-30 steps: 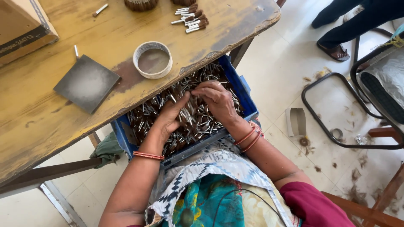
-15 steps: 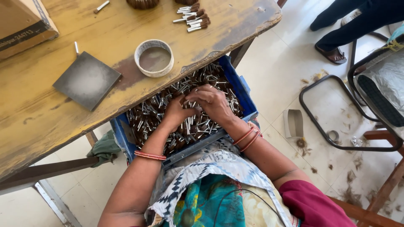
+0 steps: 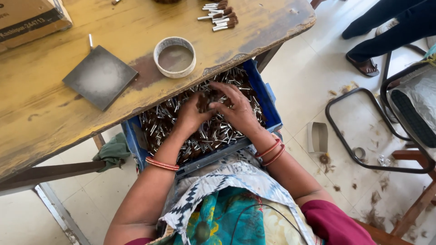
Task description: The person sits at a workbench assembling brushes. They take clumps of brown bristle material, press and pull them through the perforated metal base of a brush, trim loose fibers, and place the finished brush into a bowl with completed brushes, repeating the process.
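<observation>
A blue plastic crate [image 3: 269, 103] rests on my lap, partly under the table edge, filled with several small brush heads [image 3: 159, 120] with metal ferrules and brown bristles. My left hand [image 3: 190, 114] and my right hand [image 3: 236, 108] are both down in the crate, fingers curled together around a small bunch of the brush heads [image 3: 208, 97] held between them. Orange bangles circle both wrists.
A worn yellow wooden table [image 3: 50, 118] carries a round white tin [image 3: 174, 56], a grey square plate [image 3: 100, 77], a cardboard box [image 3: 32, 18] and a row of finished brushes [image 3: 220, 17]. A green cloth [image 3: 113, 152] hangs at left. Black chair frame [image 3: 363, 131] and another person's feet [image 3: 363, 63] stand at right.
Both hands have drawn closer together over the crate's middle, gathering brush heads into a bunch between them.
</observation>
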